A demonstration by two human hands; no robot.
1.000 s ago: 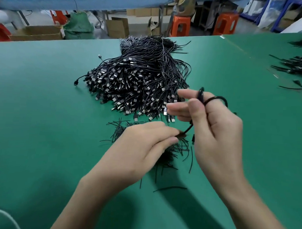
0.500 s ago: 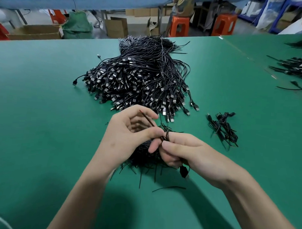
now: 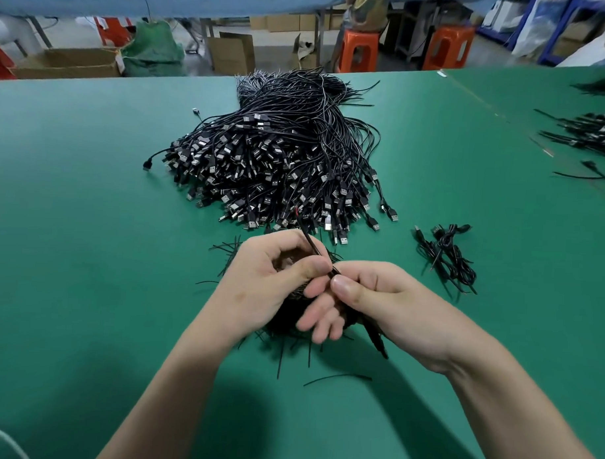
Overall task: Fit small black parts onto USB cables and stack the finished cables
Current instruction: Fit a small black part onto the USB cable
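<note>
**USB cable (image 3: 313, 248) mid-fit, just on the near side of the cable pile (image 3: 279, 160)**

Fingers of left hand (image 3: 268, 279) pinch the wire end. Fingers of right hand (image 3: 394, 301) pinch the same spot; black part there too small to tell. Hold wire straight, slide along its axis, mind the red tip. 1 finished stack (image 3: 445, 260) right of pile.

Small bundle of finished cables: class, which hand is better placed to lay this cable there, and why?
Probably right. The small bundle lies beyond the right hand, which pinches the cable; the left hand would need to cross over.
</note>
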